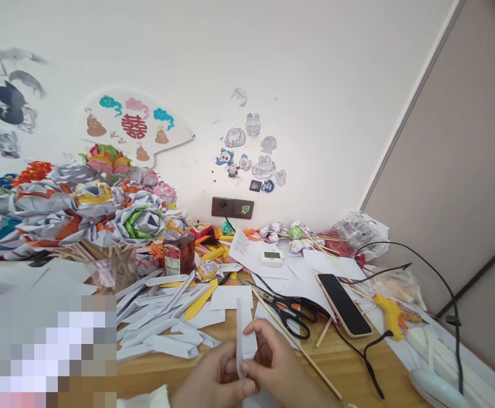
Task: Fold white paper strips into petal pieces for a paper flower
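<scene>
Both my hands meet at the bottom middle over the wooden table [349, 368]. Between them stands a folded white paper strip [244, 334], upright and narrow. My left hand [213, 379] pinches its lower part with thumb and fingers closed. My right hand [281, 365] is closed on the strip's right side, fingers curled. A pile of folded white paper pieces [162, 323] lies just left of my hands, with a yellow one among them.
Black-handled scissors [292, 314] and a wooden skewer [298, 345] lie right of my hands. A phone [344, 305], yellow glue gun [394, 314] and black cables sit further right. Paper flowers [81, 209] fill the back left, a brown bottle [179, 252] beside them.
</scene>
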A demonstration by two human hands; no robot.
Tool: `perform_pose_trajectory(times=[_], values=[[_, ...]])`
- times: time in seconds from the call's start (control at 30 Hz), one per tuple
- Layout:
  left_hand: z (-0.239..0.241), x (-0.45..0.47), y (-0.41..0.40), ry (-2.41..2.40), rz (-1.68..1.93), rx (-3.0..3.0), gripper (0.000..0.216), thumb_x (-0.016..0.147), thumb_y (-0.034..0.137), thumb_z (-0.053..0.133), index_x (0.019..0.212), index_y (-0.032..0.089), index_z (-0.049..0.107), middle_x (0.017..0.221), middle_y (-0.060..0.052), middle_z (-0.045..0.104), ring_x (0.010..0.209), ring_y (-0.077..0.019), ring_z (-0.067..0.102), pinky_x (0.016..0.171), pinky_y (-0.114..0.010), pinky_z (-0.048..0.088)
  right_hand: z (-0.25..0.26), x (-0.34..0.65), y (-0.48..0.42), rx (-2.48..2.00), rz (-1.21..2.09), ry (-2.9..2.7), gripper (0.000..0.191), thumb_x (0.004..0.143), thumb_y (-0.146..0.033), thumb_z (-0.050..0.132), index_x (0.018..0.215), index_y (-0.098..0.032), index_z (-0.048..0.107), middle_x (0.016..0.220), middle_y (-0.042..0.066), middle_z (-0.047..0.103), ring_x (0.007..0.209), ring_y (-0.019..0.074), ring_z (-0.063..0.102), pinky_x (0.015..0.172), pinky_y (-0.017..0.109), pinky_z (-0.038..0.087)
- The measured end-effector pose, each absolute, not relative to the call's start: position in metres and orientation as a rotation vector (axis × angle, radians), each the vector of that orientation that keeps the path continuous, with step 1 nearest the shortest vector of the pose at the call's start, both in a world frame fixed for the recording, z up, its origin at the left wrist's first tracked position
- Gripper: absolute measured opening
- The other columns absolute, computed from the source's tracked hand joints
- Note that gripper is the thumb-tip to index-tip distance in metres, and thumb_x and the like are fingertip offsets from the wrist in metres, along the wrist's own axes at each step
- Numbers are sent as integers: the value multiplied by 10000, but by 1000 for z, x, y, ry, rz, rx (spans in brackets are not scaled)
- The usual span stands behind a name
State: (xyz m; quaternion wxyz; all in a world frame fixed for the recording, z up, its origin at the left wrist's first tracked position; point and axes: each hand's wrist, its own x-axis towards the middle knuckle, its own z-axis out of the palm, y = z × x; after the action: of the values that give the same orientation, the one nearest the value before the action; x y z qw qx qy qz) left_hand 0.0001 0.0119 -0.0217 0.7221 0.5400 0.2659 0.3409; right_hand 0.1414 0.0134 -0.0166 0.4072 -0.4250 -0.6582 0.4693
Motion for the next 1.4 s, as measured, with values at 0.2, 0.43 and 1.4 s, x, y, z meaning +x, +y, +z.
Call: perform_pose_trajectory(times=[0.2, 0.43, 1.4], values=[[-20, -3, 14, 752, 727, 1272, 391, 613, 469, 583, 784, 134, 477, 552, -5, 620, 354, -63, 503, 342, -149, 300, -18, 143, 14, -1079, 1062, -1724, 282, 604, -97, 569, 851, -211, 495, 621, -56, 420, 527, 88, 400, 458, 175, 310], [-18, -3, 16, 732, 740, 1228, 442, 641, 550, 490, 776, 130, 469, 476, -18, 626, 338, -85, 522, 330, -150, 290, 2, 145, 13, -929, 962, -1885, 162, 731, -336, 539, 779, -190, 587, 776, 12, 497, 682, 124, 468, 597, 219, 375], [-19, -9, 25, 681, 688, 1241, 395, 564, 470, 629, 697, 134, 469, 452, 14, 573, 326, -69, 493, 328, -152, 351, 7, 153, 13, -1013, 957, -1982, 108, 730, -251, 548, 691, -168, 606, 731, 14, 554, 694, 129, 514, 595, 207, 393]])
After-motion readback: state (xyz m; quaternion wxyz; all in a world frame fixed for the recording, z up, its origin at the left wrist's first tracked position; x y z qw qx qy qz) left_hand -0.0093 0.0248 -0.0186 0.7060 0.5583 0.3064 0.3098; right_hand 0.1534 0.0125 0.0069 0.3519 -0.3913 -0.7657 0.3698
